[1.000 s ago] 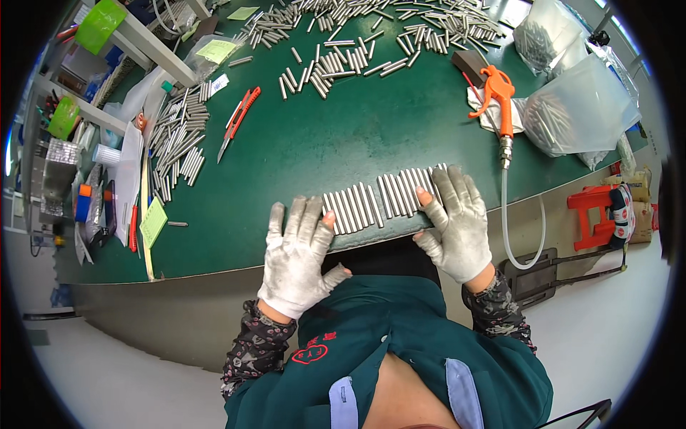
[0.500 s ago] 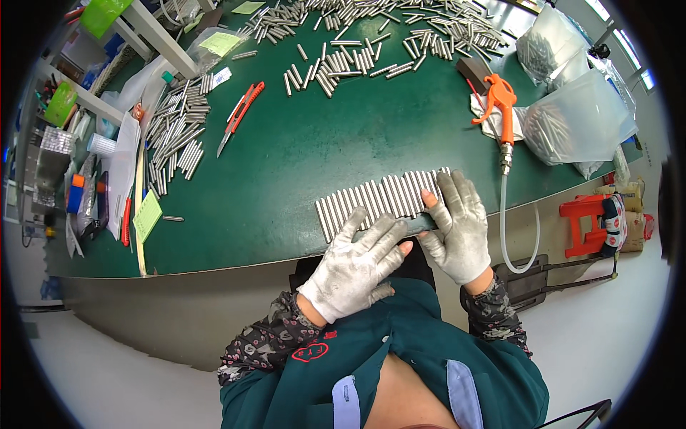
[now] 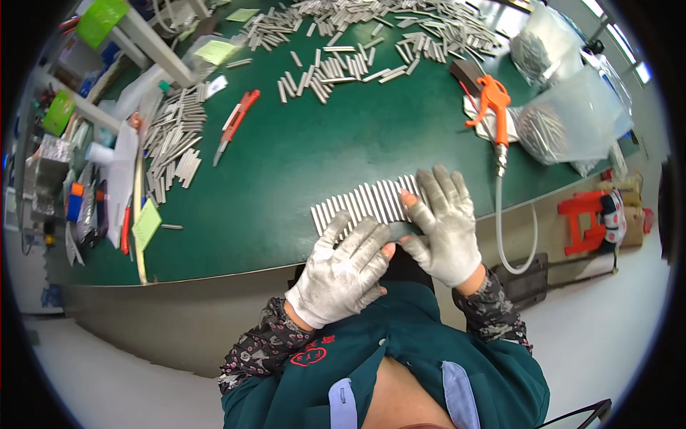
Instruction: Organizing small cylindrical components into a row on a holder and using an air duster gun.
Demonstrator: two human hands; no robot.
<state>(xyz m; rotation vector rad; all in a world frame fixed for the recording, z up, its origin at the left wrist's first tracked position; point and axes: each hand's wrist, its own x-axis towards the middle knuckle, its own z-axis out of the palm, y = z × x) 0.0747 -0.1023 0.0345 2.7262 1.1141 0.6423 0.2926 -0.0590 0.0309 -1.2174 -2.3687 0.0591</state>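
A row of short, shiny metal pins (image 3: 366, 201) lies side by side near the front edge of the green table. Along the row's near side rests my left hand (image 3: 341, 270), in a greyed white glove, with its fingers stretched out over the pins' lower ends. My right hand (image 3: 449, 232), gloved alike with bare thumb and index fingertips, lies flat against the row's right end, fingers extended. Neither hand grips a pin. Part of the row's right end is hidden under the right fingers.
Loose pins (image 3: 336, 68) spread over the far side, and another pile (image 3: 175, 132) lies at left beside a red utility knife (image 3: 236, 129). An orange air gun (image 3: 494, 107) with a hose stands right, near clear bags of pins (image 3: 564, 121). The table edge (image 3: 229, 274) runs in front.
Both hands have shifted a little to the left, the right one more. The visible row of pins is shorter, its right end now farther left.
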